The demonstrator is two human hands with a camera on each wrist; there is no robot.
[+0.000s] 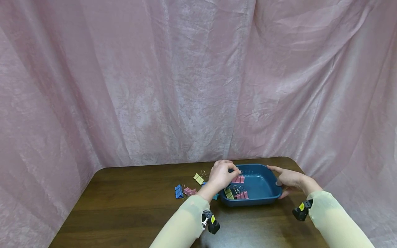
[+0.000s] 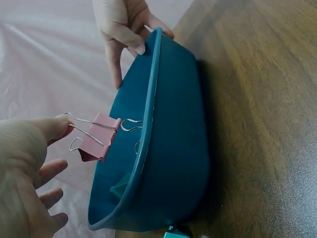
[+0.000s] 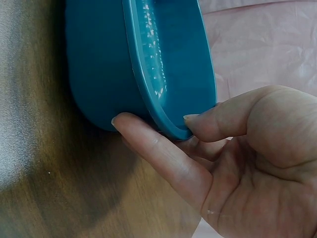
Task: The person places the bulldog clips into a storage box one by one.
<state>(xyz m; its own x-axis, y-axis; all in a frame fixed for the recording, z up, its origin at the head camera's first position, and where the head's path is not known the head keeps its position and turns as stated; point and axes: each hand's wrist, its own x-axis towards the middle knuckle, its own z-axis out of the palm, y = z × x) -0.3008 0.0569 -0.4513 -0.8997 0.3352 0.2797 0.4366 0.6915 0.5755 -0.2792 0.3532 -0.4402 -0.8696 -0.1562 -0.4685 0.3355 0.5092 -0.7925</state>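
A pink binder clip (image 2: 99,137) hangs by its wire handle from the thumb and finger of my left hand (image 1: 222,175), over the left part of a blue plastic tray (image 1: 262,200). Inside the tray, near its front left corner, lie another pink binder clip (image 1: 242,195) and a yellow-green one (image 1: 228,193). My right hand (image 1: 293,180) grips the tray's right end, its thumb (image 3: 210,123) over the rim and fingers against the outside wall.
Left of the tray on the wooden table (image 1: 139,206) lie loose binder clips: a yellow one (image 1: 199,178), a blue one (image 1: 178,191), pink ones (image 1: 190,191) and a teal one (image 1: 215,196) partly behind my left wrist. A pink curtain (image 1: 186,86) hangs behind the table.
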